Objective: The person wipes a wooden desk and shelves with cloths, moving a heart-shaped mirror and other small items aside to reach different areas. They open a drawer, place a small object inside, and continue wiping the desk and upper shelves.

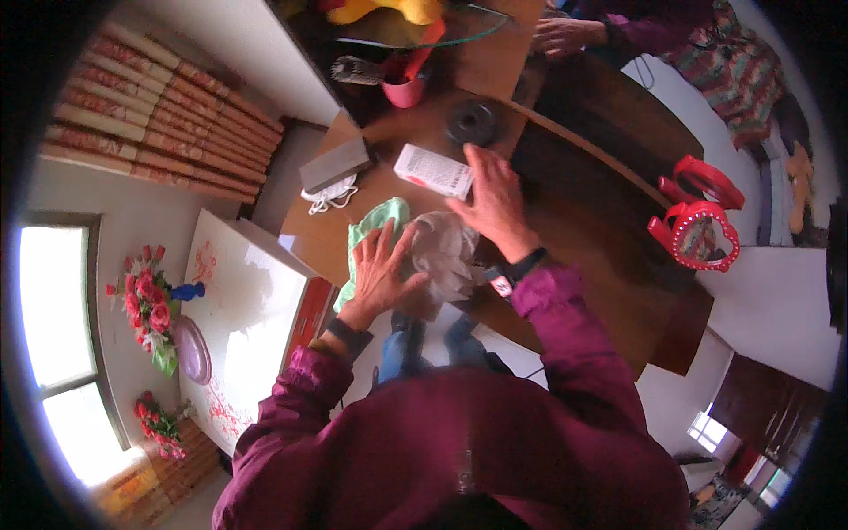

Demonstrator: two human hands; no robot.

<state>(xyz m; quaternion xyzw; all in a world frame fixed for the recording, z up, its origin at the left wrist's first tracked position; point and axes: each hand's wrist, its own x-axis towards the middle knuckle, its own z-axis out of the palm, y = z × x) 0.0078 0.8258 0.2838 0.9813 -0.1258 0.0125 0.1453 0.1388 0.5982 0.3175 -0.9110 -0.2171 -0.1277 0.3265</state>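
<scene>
My left hand (384, 268) lies with spread fingers over a light green cloth (397, 211) near the front edge of a brown wooden dressing table (563, 245). Beside it is a crumpled, sheer whitish bag or cloth (445, 255), close to my left thumb. My right hand (493, 199) has its thumb and fingers around the right end of a white printed carton (430, 171). Just beyond the right fingertips sits a round black object (472, 122).
A grey block-like box (334, 164) lies by a white face mask (331, 195). Behind stands a pink cup (404, 91) with a hairbrush (358, 69), below a glass shelf (457, 40). At right is a red heart-shaped mirror (705, 235). A large mirror (596, 99) shows reflections.
</scene>
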